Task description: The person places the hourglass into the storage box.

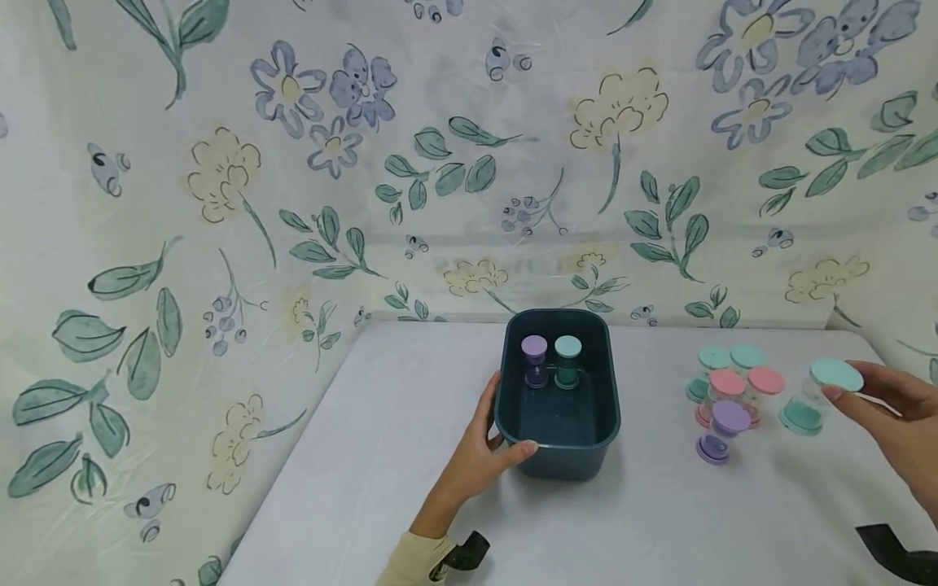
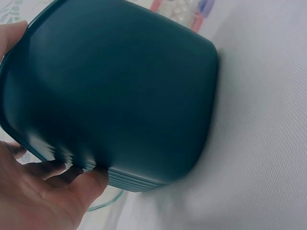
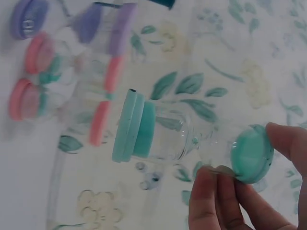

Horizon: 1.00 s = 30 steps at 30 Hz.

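My left hand [image 1: 472, 460] grips the near-left side of a dark teal plastic bin [image 1: 560, 461], thumb over the rim. Its curled fingers [image 2: 91, 184] lie against the bin wall [image 2: 115, 91] in the left wrist view. Inside the bin stand a purple sand timer [image 1: 535, 348] and a mint-green sand timer [image 1: 567, 348], side by side at the far end. On the right, my right hand [image 1: 897, 415] pinches the top cap of another mint-green sand timer [image 1: 835, 374]. That timer [image 3: 168, 134] has a clear hourglass body, and its lower cap appears raised off the table.
Left of my right hand, several sand timers stand clustered on the white table [image 1: 659, 521]: mint-green ones [image 1: 713, 358] behind, pink ones [image 1: 727, 382] in the middle, a purple one [image 1: 730, 417] in front. A floral cloth [image 1: 440, 228] hangs behind the table.
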### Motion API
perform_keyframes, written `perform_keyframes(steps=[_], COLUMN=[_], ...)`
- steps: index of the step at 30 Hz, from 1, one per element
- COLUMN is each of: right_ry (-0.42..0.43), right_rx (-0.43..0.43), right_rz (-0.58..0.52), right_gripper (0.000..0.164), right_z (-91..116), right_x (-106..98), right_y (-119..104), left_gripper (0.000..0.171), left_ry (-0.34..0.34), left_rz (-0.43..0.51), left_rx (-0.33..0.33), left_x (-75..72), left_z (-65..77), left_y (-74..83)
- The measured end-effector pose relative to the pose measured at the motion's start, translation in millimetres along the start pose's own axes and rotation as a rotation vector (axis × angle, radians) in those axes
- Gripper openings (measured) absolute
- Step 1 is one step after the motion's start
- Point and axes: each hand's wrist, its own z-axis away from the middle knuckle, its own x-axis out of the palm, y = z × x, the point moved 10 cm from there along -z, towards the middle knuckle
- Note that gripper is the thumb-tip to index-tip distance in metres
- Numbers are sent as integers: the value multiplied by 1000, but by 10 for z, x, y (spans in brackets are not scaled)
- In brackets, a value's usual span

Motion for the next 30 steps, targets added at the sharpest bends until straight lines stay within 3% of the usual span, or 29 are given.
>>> perform_keyframes(steps=[9, 11, 14, 16, 21, 30], right_ry=[-1, 5, -7, -25, -60, -163], right_rx=[-96, -75, 27, 34, -94, -117], right_rz=[-44, -11, 66, 67, -47, -118], right_gripper=[44, 44, 49, 51, 47, 42], right_z=[-107, -133, -165, -192, -247, -307], right_x=[80, 127, 202, 256, 391, 765], right_y=[-463, -532, -579, -655, -920, -1125], left_gripper=[106, 106, 105, 105, 104, 104], left_ry=[-9, -9, -6, -2, 0, -3], left_rz=[-8, -8, -3, 1, 4, -3], left_rx=[9, 11, 7, 9, -3, -4], left_x=[-11, -10, -5, -2, 0, -1], left_z=[-18, -17, -11, -5, 4, -4], left_y=[-20, -22, -28, -18, -27, -47])
